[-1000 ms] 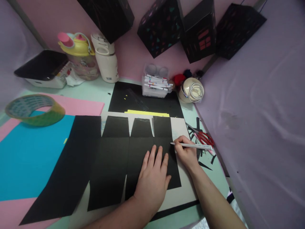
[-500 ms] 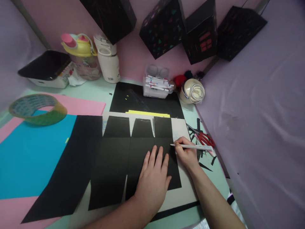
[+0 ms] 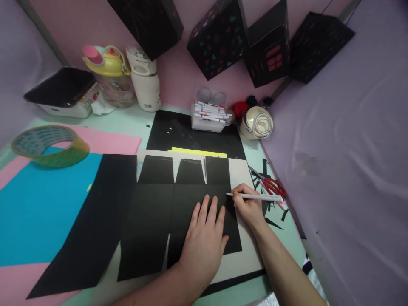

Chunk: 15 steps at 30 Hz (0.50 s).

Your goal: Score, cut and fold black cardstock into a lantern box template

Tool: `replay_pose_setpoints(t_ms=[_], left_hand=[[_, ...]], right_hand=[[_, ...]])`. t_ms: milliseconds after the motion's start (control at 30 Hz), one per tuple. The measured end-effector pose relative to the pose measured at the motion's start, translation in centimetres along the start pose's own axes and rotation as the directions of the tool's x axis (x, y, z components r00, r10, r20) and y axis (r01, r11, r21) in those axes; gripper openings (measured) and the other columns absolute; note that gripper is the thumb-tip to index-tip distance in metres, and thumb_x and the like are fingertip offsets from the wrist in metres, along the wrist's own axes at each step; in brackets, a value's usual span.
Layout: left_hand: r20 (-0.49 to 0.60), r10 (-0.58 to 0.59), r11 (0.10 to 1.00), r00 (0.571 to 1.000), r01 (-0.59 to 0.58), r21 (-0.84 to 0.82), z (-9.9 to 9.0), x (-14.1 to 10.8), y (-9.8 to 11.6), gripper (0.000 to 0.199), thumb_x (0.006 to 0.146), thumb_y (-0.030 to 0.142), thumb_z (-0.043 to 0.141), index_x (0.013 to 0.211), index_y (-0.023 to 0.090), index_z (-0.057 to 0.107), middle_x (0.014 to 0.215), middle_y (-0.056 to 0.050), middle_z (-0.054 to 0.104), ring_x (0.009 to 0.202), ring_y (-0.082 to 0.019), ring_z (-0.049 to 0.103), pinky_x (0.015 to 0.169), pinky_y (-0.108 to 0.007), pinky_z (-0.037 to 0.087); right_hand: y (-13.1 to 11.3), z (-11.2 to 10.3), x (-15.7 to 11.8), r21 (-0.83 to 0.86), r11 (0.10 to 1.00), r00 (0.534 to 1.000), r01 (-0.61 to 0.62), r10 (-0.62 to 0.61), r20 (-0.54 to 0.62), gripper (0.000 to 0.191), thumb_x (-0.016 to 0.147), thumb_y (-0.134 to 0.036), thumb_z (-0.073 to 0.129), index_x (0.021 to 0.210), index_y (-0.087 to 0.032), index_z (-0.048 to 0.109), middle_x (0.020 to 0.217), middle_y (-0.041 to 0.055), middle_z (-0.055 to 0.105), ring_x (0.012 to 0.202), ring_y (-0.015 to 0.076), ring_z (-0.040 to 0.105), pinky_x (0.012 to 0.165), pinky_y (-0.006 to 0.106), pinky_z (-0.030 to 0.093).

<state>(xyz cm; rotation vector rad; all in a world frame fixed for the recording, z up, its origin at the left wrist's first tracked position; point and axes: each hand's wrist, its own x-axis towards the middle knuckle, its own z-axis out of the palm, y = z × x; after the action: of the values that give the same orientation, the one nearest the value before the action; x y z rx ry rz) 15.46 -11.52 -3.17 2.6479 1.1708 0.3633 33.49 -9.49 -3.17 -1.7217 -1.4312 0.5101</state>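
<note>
A sheet of black card (image 3: 146,221) with slits along its top and bottom edges lies in front of me, its upper flaps flat. My left hand (image 3: 204,238) rests on its right part, fingers spread. In my right hand (image 3: 250,204) is a slim white pen (image 3: 263,197), held nearly level, with its tip over the card's right edge. Whether the tip touches the card I cannot tell. Under the card shows a pale board (image 3: 251,250).
Red-handled scissors (image 3: 274,187) lie right among black scraps. A tape roll (image 3: 51,146) sits on blue paper (image 3: 38,212) at left. Behind stand a marker box (image 3: 208,123), a white bottle (image 3: 145,83) and a yellow-lidded jug (image 3: 110,80). Black paper lanterns (image 3: 219,42) hang above.
The pen and my right hand have shifted very slightly left. My left hand and the black card stay almost where they were.
</note>
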Motion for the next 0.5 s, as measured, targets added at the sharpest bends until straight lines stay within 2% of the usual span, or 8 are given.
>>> replay_pose_setpoints(t_ms=[300, 500], left_hand=[[0.009, -0.006, 1.0, 1.0, 0.006, 0.001, -0.03, -0.07, 0.09, 0.055, 0.091, 0.042, 0.053, 0.138, 0.015, 0.05, 0.152, -0.014, 0.035, 0.143, -0.034, 0.024, 0.114, -0.052, 0.028], [0.012, -0.008, 1.0, 1.0, 0.009, -0.012, -0.21, 0.01, 0.03, 0.057, 0.089, 0.046, 0.055, 0.137, 0.016, 0.052, 0.151, -0.014, 0.037, 0.142, -0.034, 0.027, 0.114, -0.052, 0.03]], right_hand=[[0.01, 0.0, 0.12, 0.008, 1.0, 1.0, 0.008, -0.008, 0.004, 0.016, 0.081, -0.02, 0.053, 0.066, -0.019, 0.058, 0.057, -0.0026, 0.055, 0.051, 0.012, 0.047, 0.052, 0.025, 0.036], [-0.07, 0.04, 0.07, 0.011, 1.0, 1.0, 0.006, -0.006, -0.003, 0.015, 0.081, -0.019, 0.053, 0.067, -0.019, 0.059, 0.058, -0.0028, 0.056, 0.051, 0.0119, 0.047, 0.051, 0.024, 0.036]])
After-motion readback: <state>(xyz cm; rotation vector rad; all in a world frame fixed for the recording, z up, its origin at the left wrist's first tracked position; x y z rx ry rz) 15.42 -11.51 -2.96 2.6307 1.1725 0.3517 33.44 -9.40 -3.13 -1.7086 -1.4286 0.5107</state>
